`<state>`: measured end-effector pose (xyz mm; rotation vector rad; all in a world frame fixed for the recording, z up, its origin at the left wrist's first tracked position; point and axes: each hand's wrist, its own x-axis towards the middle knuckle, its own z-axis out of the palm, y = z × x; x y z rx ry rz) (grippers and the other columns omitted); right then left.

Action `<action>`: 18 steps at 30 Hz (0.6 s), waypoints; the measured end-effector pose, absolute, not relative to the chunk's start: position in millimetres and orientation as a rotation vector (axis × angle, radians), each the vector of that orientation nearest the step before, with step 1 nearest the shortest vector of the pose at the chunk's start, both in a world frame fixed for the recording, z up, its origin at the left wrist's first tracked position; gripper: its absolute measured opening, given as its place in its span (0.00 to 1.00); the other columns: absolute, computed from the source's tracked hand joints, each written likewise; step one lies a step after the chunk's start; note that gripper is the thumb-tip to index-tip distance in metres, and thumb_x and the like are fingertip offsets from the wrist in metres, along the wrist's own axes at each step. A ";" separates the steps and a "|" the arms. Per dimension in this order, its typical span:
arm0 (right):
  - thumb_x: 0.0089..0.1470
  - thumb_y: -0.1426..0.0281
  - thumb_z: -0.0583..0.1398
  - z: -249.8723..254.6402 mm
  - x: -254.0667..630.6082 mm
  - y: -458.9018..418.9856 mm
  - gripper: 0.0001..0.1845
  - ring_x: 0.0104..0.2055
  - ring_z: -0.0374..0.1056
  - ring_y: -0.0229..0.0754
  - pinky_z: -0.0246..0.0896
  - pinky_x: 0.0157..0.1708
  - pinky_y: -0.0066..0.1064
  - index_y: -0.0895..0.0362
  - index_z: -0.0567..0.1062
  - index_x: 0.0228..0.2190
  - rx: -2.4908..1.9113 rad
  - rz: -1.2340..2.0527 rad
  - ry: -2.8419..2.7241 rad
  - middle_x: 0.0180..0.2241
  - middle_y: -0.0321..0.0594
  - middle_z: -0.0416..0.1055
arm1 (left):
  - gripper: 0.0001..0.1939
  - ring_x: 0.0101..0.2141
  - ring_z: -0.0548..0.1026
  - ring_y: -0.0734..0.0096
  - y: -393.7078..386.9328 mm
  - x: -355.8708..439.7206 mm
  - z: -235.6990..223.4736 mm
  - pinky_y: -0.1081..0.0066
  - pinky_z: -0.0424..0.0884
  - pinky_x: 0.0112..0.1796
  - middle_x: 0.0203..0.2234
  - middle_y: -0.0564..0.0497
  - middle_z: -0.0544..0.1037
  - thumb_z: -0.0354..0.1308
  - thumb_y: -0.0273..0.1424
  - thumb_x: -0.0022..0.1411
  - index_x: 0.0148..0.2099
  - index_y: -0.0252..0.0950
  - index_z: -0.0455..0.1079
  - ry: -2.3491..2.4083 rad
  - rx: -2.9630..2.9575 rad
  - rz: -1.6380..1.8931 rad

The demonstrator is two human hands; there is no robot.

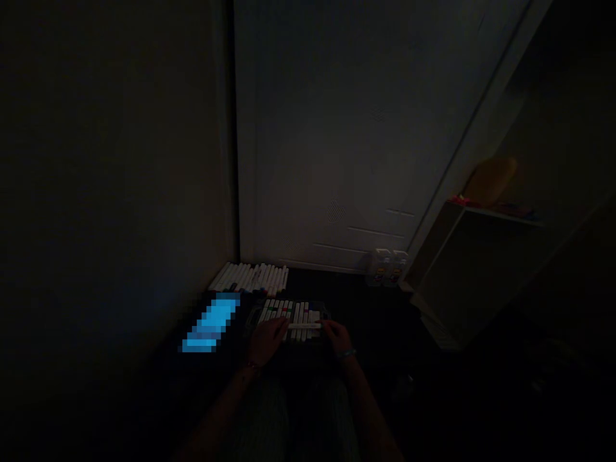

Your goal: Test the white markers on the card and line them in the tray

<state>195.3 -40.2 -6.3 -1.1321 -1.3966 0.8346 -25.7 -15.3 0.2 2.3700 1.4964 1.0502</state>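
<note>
In dim light a white marker (pixel 306 326) lies level between my hands. My left hand (pixel 268 338) is closed on its left end, and the fingers of my right hand (pixel 338 337) pinch its right end. Just beneath and behind it, more white markers (pixel 276 309) lie side by side in a dark, shallow case (pixel 328 310), a few with green, red or purple bands. Both hands are over the front of this case and cover part of it. The print on the held marker is too dark to read.
Further back on the left, several white markers (pixel 250 277) lie in a row on the dark table (pixel 375 314). A blurred, glowing blue screen (pixel 212 324) is left of the case. Two clear containers (pixel 387 268) stand at the back right, near a shelf unit (pixel 474 269).
</note>
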 end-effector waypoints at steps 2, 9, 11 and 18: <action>0.46 0.52 0.56 -7.4 196.2 -39.7 0.22 0.39 0.69 0.47 0.63 0.39 0.37 0.55 0.77 0.34 -1.153 0.853 -1.399 0.35 0.40 0.75 | 0.17 0.38 0.72 0.68 -14.9 -25.6 -0.7 0.69 0.64 0.40 0.37 0.51 0.76 0.41 0.39 0.62 0.41 0.39 0.69 1.497 2.362 1.032; 0.48 0.53 0.54 -10.1 196.9 -38.4 0.23 0.40 0.69 0.46 0.62 0.40 0.35 0.56 0.76 0.36 -1.148 0.885 -1.419 0.35 0.40 0.75 | 0.18 0.39 0.71 0.68 -11.3 -26.7 -5.6 0.70 0.63 0.42 0.38 0.50 0.75 0.40 0.39 0.62 0.43 0.38 0.68 1.500 2.351 1.009; 0.48 0.53 0.55 -11.7 196.8 -37.6 0.22 0.39 0.69 0.47 0.62 0.39 0.35 0.56 0.76 0.36 -1.150 0.878 -1.419 0.35 0.40 0.75 | 0.18 0.39 0.72 0.68 -9.7 -26.9 -7.3 0.71 0.63 0.41 0.37 0.50 0.76 0.40 0.39 0.62 0.42 0.38 0.68 1.500 2.347 0.999; 0.48 0.54 0.55 -17.1 197.7 -34.8 0.22 0.39 0.69 0.46 0.62 0.39 0.35 0.57 0.76 0.35 -1.150 0.872 -1.413 0.34 0.40 0.75 | 0.17 0.39 0.71 0.68 -9.5 -26.8 -6.4 0.70 0.63 0.41 0.36 0.51 0.76 0.41 0.39 0.62 0.42 0.40 0.68 1.523 2.304 0.964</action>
